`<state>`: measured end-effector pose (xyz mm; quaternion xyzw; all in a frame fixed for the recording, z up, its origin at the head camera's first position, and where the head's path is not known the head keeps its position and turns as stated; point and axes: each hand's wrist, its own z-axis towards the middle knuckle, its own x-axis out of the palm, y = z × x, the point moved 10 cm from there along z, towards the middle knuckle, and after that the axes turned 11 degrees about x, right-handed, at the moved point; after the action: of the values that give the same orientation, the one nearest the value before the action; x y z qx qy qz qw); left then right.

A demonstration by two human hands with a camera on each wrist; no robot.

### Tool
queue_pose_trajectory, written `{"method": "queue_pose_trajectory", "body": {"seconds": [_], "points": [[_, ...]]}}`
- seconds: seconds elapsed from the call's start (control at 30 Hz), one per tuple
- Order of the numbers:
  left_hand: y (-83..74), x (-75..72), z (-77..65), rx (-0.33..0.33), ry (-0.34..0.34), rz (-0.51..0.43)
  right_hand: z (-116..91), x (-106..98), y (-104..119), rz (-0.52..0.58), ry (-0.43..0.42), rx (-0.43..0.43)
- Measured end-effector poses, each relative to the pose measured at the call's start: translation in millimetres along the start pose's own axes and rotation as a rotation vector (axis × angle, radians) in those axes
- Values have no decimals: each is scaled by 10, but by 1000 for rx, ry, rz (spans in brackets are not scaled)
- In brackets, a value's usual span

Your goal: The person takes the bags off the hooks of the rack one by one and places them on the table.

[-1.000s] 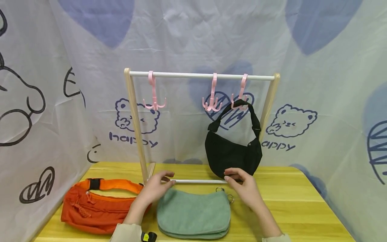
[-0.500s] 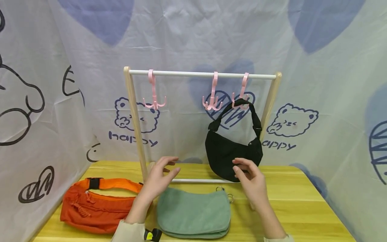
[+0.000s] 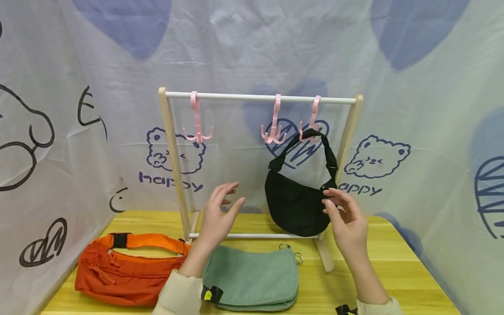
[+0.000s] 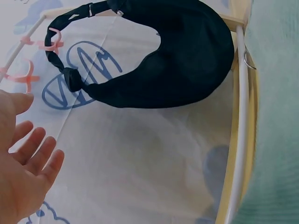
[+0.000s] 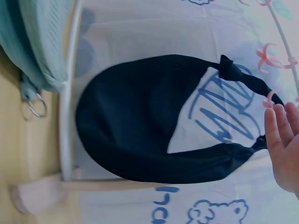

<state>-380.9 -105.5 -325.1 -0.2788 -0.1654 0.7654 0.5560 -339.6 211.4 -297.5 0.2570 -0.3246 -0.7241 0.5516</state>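
A black shoulder bag (image 3: 295,203) hangs by its strap from the right-hand pink hook (image 3: 313,114). My right hand (image 3: 350,225) is raised in front of the bag's right side, fingers bent loosely and holding nothing. To the left of the bag, my left hand (image 3: 218,216) is up with relaxed fingers and nothing in them. Below and between the hands, a green bag (image 3: 252,278) lies on the table, metal rings at its upper right corner. In the right wrist view the right-hand fingers (image 5: 285,128) overlap the area by the strap.
A white rail with wooden posts forms the rack (image 3: 244,97). Two more pink hooks, the left one (image 3: 198,118) and the middle one (image 3: 274,120), carry no bag. An orange waist bag (image 3: 130,280) lies at the left of the yellow wooden table (image 3: 386,262). Patterned cloth hangs behind.
Both hands have risen from near the table, the left also shifting right and the right moving further right. The black bag stays hanging; the other bags lie as before.
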Motion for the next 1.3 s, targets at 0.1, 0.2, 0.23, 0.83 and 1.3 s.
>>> {"method": "queue_pose_trajectory", "body": {"seconds": [0.1, 0.2, 0.23, 0.83, 1.3], "points": [[8, 47, 80, 2, -19, -29, 81, -54, 105, -13, -9, -24], [2, 101, 167, 20, -34, -65, 177, -88, 218, -25, -11, -63], [-4, 121, 197, 26, -36, -78, 212, -97, 253, -30, -11, -75], [-231, 542, 623, 114, -25, -108, 810, -50, 859, -243, 22, -254], [-262, 896, 812, 150, 76, -3, 1231, 176, 1120, -385, 58, -356]]}}
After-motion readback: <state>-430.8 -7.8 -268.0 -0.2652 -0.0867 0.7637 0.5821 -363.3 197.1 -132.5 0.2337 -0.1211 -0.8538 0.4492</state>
